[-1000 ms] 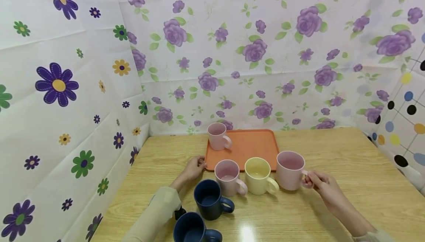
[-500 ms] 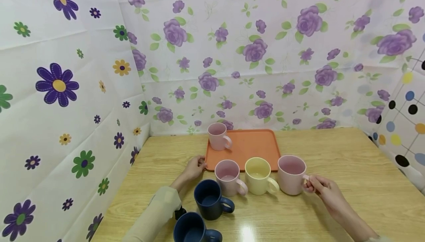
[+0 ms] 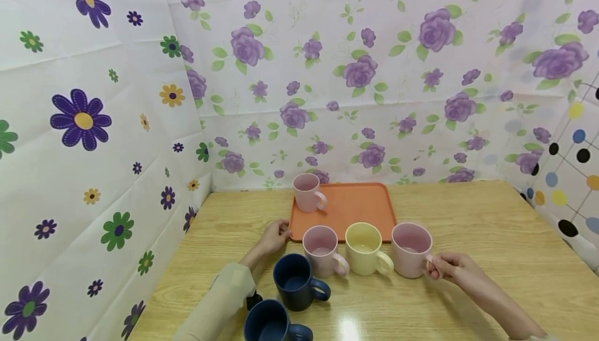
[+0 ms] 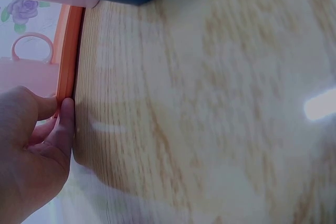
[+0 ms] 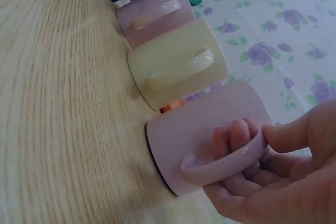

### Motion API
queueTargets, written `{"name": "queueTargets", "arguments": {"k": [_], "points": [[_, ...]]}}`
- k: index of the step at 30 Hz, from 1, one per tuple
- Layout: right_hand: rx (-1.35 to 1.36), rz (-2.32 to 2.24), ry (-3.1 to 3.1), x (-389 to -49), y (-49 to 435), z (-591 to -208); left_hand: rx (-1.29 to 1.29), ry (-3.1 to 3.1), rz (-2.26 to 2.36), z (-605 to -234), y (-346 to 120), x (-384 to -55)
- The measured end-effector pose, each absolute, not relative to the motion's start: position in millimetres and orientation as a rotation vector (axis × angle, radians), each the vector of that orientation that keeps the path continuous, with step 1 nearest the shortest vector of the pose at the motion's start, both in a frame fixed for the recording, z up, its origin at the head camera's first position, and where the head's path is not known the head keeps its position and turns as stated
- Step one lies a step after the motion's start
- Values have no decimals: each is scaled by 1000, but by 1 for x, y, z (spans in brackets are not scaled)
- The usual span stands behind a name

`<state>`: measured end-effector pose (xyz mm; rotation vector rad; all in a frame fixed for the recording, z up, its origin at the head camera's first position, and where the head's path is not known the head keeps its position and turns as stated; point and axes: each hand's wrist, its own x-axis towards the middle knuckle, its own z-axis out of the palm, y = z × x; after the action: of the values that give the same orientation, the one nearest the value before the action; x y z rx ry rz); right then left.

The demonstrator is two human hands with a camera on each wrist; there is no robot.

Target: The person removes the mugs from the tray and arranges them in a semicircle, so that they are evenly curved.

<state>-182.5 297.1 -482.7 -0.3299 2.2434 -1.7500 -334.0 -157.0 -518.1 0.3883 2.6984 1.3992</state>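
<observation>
At the right end of a row of mugs stands a pink mug (image 3: 411, 252). My right hand (image 5: 278, 166) grips its handle, fingers hooked through the loop and thumb on top. The mug's base looks to be on or just above the table. An orange tray (image 3: 355, 203) lies behind the row, with another pink mug (image 3: 307, 194) upright on its back left corner. My left hand (image 4: 37, 140) pinches the tray's front left corner between thumb and fingers. Left of the held mug are a yellow mug (image 3: 362, 250) and a third pink mug (image 3: 320, 251).
Two dark blue mugs (image 3: 294, 281) stand toward the front, beside my left forearm; the nearer is cut off by the frame's bottom. Flowered cloth (image 3: 327, 70) hangs behind and to the left of the wooden table (image 3: 468, 216). Dotted cloth hangs at the right.
The held pink mug has come down and slightly toward me, into line with the other mugs, my right hand moving with it. The left hand has stayed at the tray corner.
</observation>
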Motion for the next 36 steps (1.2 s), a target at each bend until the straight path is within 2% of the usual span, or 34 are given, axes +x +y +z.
{"name": "queueTargets", "arguments": {"k": [12,17,20,27,31,33,36], "points": [[-450,-1357,2401,-186,304,-459,365,2693,1402,-520,-156,-334],[-299,-1192,2626,-190,305,-440,365,2697,1409,-520,-157,-334],[-238,-1136,2809,-194,299,-430,362,2693,1428,-521,-157,-334],[-311,-1067,3070,-210,271,-409,366,2714,1450,-520,-158,-336],[-331,-1047,3079,-217,261,-405,445,2678,1488,-523,-162,-338],[-328,-1023,3069,-216,262,-406,542,2649,1518,-533,-166,-344],[-289,-964,3008,-210,271,-409,557,2611,1540,-535,-168,-344]]}}
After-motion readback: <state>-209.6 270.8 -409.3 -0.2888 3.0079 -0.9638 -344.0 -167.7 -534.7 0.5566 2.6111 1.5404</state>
